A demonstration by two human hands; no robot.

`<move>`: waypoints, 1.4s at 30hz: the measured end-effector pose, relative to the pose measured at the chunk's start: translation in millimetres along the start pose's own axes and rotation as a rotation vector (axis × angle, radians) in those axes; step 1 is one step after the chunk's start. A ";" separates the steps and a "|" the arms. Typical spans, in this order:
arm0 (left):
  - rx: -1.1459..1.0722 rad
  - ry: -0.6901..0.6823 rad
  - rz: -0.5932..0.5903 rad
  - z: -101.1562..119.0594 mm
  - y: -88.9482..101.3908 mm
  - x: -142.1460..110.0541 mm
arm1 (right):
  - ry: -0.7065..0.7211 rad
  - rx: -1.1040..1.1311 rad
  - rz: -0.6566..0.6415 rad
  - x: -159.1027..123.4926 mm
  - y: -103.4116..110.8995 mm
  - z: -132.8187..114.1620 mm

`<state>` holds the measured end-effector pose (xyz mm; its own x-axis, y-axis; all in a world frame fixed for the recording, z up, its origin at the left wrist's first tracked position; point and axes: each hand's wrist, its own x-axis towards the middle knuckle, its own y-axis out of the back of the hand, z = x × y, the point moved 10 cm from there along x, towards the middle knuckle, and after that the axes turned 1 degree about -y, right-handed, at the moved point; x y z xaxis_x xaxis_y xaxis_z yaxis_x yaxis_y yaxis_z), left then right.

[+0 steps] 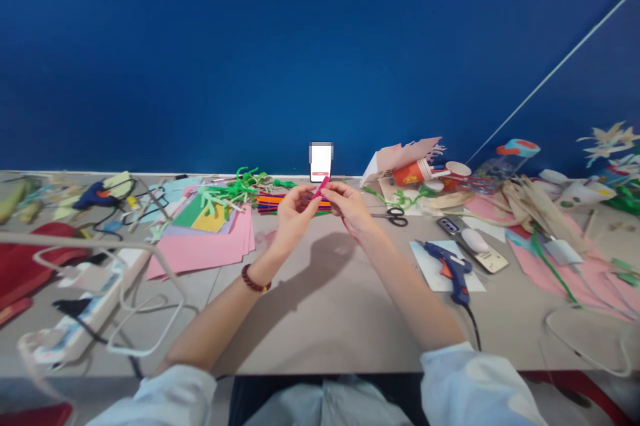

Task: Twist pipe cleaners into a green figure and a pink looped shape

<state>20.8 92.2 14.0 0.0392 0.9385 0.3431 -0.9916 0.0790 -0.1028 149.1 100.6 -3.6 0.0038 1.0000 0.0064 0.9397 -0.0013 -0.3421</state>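
A magenta pipe cleaner (323,183) is pinched between my two hands, above the middle of the table. My left hand (296,213) has thumb and fingertips closed on its lower end. From the other side my right hand (347,203) grips it close by, and a thin red-pink length trails below that palm. Just behind the hands lies a bundle of coloured pipe cleaners (269,203), mostly orange and purple, partly hidden by the fingers. A phone with a lit screen (321,161) leans upright on the blue wall.
Black-handled scissors (397,217) lie right of the hands. A blue glue gun (453,266) rests on white paper, beside a phone (493,259) with a white mouse on it. Pink sheets (200,249) and green pipe-cleaner pieces (245,183) are at left, near a corded power strip (95,306).
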 end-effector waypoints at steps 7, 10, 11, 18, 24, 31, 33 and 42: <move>0.473 -0.365 0.041 31.0 3.3 -6.0 | -0.012 -0.029 0.041 1.3 -0.7 10.0; 0.495 -0.380 0.053 31.0 5.3 -5.4 | -0.003 -0.050 0.037 2.0 -1.2 13.3; 0.498 -0.380 0.057 30.7 5.9 -5.0 | 0.002 -0.048 0.032 2.1 -1.9 14.0; 0.415 -0.286 0.079 17.0 14.0 3.2 | 0.056 -0.105 0.047 2.1 -3.1 13.1; 0.023 0.059 0.012 -18.3 11.6 11.3 | 0.152 -0.197 0.078 0.6 -0.4 4.6; -0.167 0.230 0.050 -27.5 9.6 6.7 | 0.284 -0.262 0.080 -2.9 -3.6 -2.7; -0.175 0.225 0.052 -27.2 9.8 7.0 | 0.313 -0.257 0.063 -2.6 -5.5 -2.6; -0.111 0.131 0.053 -25.4 12.6 9.2 | 0.338 -0.289 0.032 -3.5 -9.7 0.1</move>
<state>11.8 110.4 -7.9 0.0105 0.9774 0.2111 -0.9732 0.0585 -0.2223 139.9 97.2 -0.4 0.1008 0.9408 0.3236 0.9941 -0.0821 -0.0709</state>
